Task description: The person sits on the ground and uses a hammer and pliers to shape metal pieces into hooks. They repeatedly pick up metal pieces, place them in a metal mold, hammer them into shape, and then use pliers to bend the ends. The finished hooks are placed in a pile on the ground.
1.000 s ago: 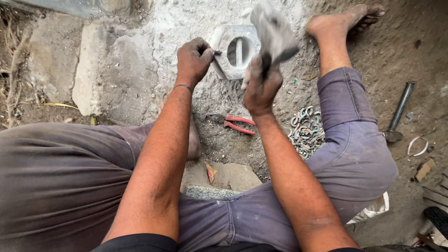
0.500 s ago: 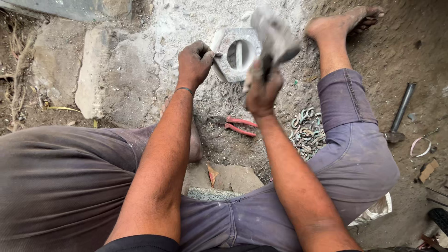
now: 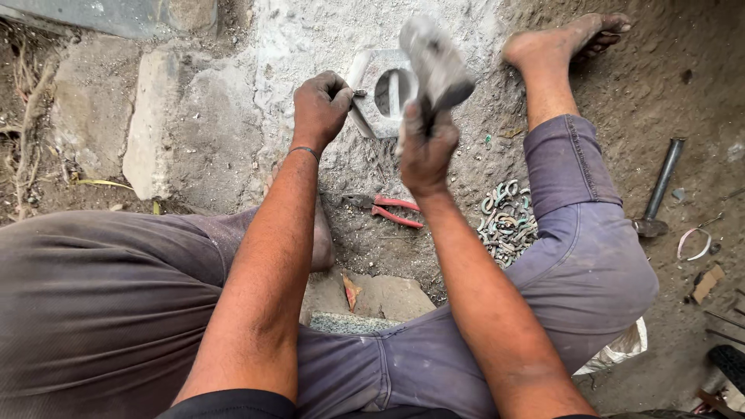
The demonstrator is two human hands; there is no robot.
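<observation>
1. Now the right hand, fingers closed, grips a hammer in the upper middle of the frame; its handle runs up from the fist, and the blurred grey head lies across it, slanting to the lower right.
2. The left hand pinches a thin metal piece, which slants down to the right, beside a grey block with a round hole.
3. Red-handled pliers lie on the ground between the forearms, well below the block.
4. A heap of small metal rings lies loose on the ground beside the right knee, in no container.
5. A dark metal rod lies at the right edge.
</observation>
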